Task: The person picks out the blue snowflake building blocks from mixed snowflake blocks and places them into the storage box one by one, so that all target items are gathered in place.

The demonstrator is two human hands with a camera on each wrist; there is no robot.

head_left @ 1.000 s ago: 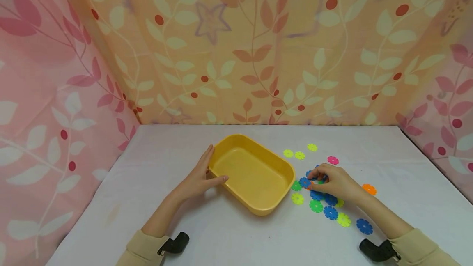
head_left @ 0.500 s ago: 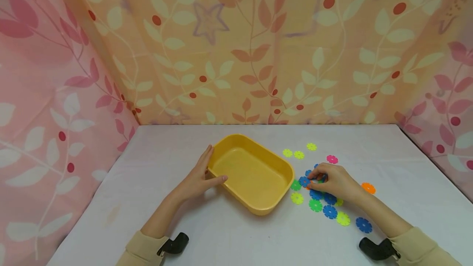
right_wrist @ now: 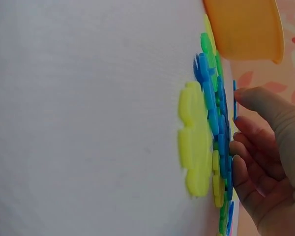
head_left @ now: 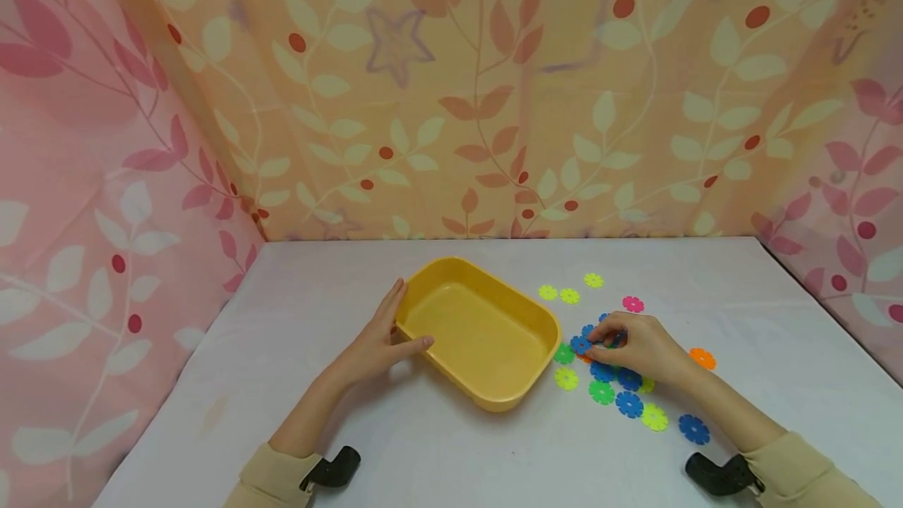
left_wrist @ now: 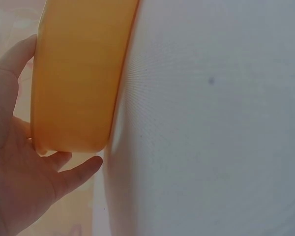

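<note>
A yellow plastic basin (head_left: 487, 335) sits on the white table, turned at an angle, with nothing in it. My left hand (head_left: 384, 343) holds its left corner, thumb at the rim and fingers spread round the outer wall; the left wrist view shows the basin's side (left_wrist: 78, 78) between them. To the right of the basin, my right hand (head_left: 638, 347) pinches a blue flower-shaped plastic disc (head_left: 581, 345) between thumb and forefinger. Seen edge-on, that blue disc (right_wrist: 234, 98) stands above a loose pile. Under the hand lie more blue discs (head_left: 629, 404), partly hidden.
Around the pile lie several flat notched discs: a green one (head_left: 602, 393), a yellow one (head_left: 654, 417), an orange one (head_left: 702, 358) and a pink one (head_left: 632, 304). Yellow discs (head_left: 569, 296) lie farther back. A patterned curtain (head_left: 451, 100) closes off the table's far side.
Both hands stay almost in place, the left on the basin and the right pinching the blue disc. The head view has shifted slightly.
</note>
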